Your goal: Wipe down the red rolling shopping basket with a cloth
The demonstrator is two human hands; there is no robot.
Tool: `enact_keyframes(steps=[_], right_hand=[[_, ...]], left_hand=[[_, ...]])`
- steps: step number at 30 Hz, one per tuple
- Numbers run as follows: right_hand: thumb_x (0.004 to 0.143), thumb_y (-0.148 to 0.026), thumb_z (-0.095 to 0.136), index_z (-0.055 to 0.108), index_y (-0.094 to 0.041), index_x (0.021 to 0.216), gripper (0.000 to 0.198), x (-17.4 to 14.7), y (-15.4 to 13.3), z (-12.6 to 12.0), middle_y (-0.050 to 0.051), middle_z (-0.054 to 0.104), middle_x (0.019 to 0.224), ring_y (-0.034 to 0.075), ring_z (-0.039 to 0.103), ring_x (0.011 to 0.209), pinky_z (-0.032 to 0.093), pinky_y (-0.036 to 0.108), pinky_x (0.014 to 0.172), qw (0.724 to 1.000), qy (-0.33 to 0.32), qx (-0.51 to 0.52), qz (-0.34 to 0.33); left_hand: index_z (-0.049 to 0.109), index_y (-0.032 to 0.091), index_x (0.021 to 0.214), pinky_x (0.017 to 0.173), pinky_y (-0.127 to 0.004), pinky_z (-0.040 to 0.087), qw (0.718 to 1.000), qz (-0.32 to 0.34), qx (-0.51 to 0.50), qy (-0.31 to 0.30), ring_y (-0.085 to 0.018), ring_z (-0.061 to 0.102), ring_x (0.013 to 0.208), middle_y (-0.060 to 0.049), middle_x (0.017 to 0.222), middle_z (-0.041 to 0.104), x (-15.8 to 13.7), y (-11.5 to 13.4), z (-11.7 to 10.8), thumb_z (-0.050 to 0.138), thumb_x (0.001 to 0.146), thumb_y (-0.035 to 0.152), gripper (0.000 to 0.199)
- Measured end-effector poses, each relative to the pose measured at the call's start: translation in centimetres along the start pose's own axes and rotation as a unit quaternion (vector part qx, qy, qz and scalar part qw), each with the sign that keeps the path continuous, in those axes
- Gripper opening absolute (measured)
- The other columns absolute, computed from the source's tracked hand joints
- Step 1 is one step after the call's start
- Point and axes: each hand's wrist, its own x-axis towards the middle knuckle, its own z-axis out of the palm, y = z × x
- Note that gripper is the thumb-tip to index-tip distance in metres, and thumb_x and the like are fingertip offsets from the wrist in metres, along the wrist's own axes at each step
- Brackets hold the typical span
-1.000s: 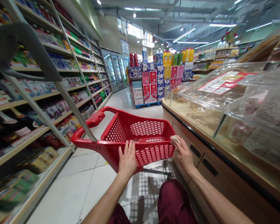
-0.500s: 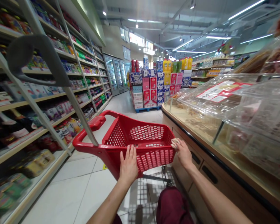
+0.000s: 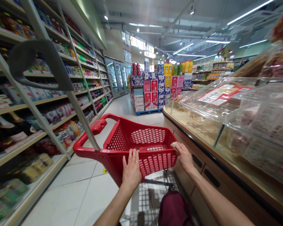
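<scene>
In front of me stands a red plastic shopping cart [image 3: 119, 153] with slotted sides. My left hand [image 3: 132, 171] lies on the cart's near side, its fingers stretched out flat with the tips at the top rim. At the right corner of the same rim, my right hand [image 3: 184, 157] presses a pale, crumpled cloth [image 3: 174, 144]. Most of that cloth is hidden under the fingers. The part of the basket floor that I can see is bare red plastic.
Shelves of drinks [image 3: 68, 67] line the left side. A grey handle [image 3: 41, 67] on a metal pole rises close by. On the right is a wooden display counter [image 3: 195, 185] with clear plastic covers [image 3: 217, 97]. Stacked boxes [image 3: 151, 91] stand ahead on a blue pallet [image 3: 148, 112].
My right hand has shifted slightly left and down along the corner, and less of the cloth shows. My left hand stays on the cart's side, a little lower in view.
</scene>
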Motion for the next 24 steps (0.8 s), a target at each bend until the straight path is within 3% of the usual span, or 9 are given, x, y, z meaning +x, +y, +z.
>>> enact_keyframes(steps=[5,8,11,14,18,21,24], right_hand=[[0.074,-0.001,0.034,0.053,-0.023,0.116,0.050,-0.4,-5.0,2.1,0.004,0.050,0.124,0.015,0.040,0.119,0.035,0.039,0.100,0.993,-0.034,0.065,-0.097],[0.071,-0.001,0.037,0.052,-0.022,0.117,0.052,-0.2,-7.1,3.2,0.006,0.049,0.125,0.018,0.039,0.120,0.032,0.041,0.100,0.993,-0.046,0.039,-0.098],[0.073,-0.005,0.041,0.055,-0.022,0.112,0.045,0.7,-6.2,2.9,0.007,0.051,0.123,0.019,0.042,0.116,0.035,0.039,0.098,0.995,-0.071,0.007,-0.068],[0.077,-0.008,0.038,0.059,-0.024,0.107,0.040,1.5,-3.0,1.3,0.004,0.054,0.120,0.017,0.047,0.112,0.040,0.033,0.094,0.995,-0.080,-0.003,-0.051],[0.074,-0.006,0.034,0.063,-0.020,0.099,0.041,1.5,0.3,-0.4,0.008,0.057,0.115,0.021,0.049,0.110,0.040,0.039,0.093,0.999,-0.028,-0.025,0.011],[0.072,-0.003,0.033,0.062,-0.018,0.102,0.044,0.7,-0.9,0.5,0.009,0.056,0.116,0.022,0.046,0.113,0.039,0.040,0.095,0.999,-0.009,-0.028,0.024],[0.072,-0.003,0.036,0.058,-0.023,0.110,0.048,-0.1,-3.5,1.9,0.002,0.053,0.121,0.016,0.042,0.118,0.037,0.034,0.099,0.998,-0.041,0.010,-0.036]], left_hand=[[0.020,0.008,0.133,0.104,-0.051,0.014,1.000,-0.005,-0.002,0.007,-0.024,0.007,0.132,-0.008,0.143,0.015,0.0,0.2,0.0,0.038,0.067,0.020,0.070],[0.020,0.008,0.133,0.104,-0.050,0.014,1.000,0.004,0.006,0.004,-0.025,0.007,0.132,-0.008,0.143,0.015,0.0,0.0,-0.2,0.039,0.067,0.021,0.071],[0.020,0.009,0.133,0.104,-0.050,0.014,1.000,-0.001,0.017,0.005,-0.025,0.007,0.132,-0.008,0.143,0.016,0.0,-0.2,-0.2,0.039,0.067,0.021,0.070],[0.019,0.010,0.134,0.104,-0.050,0.014,1.000,0.010,0.015,0.009,-0.024,0.007,0.132,-0.007,0.143,0.015,0.1,-0.4,0.1,0.039,0.066,0.021,0.071],[0.018,0.009,0.134,0.103,-0.051,0.014,1.000,0.018,-0.009,0.016,-0.024,0.007,0.132,-0.007,0.143,0.014,0.1,0.0,0.4,0.039,0.066,0.020,0.071],[0.020,0.008,0.133,0.103,-0.051,0.016,1.000,0.002,-0.015,0.019,-0.025,0.009,0.132,-0.009,0.143,0.015,0.1,0.5,0.5,0.039,0.065,0.019,0.072],[0.020,0.008,0.133,0.103,-0.050,0.016,1.000,0.007,-0.004,0.025,-0.025,0.009,0.132,-0.009,0.142,0.016,0.0,0.6,0.4,0.039,0.066,0.019,0.071]])
